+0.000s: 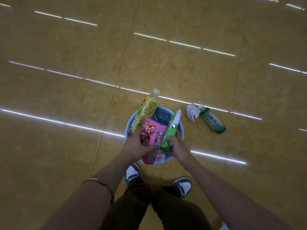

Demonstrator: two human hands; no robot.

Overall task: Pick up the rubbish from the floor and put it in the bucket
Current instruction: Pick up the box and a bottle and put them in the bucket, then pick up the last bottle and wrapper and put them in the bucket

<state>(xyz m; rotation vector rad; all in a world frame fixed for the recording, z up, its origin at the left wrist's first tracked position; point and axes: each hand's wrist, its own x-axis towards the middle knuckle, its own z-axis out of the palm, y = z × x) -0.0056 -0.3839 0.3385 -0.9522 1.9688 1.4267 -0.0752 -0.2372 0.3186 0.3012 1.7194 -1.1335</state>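
Observation:
A light blue bucket (128,125) stands on the floor in front of my feet, packed with rubbish. My left hand (136,146) grips a pink snack box (153,136) over the bucket. My right hand (176,144) holds a green wrapper packet (172,130) beside the box. A yellow drink bottle (147,110) leans out of the bucket's far side, and a dark crumpled bottle (162,115) lies inside. On the floor to the right lie a crumpled white wrapper (192,112) and a green bottle (213,121).
The floor (66,97) is glossy yellow tile with bright light reflections. My two blue and white shoes (132,171) stand just behind the bucket. A white object (223,227) shows at the bottom edge on the right.

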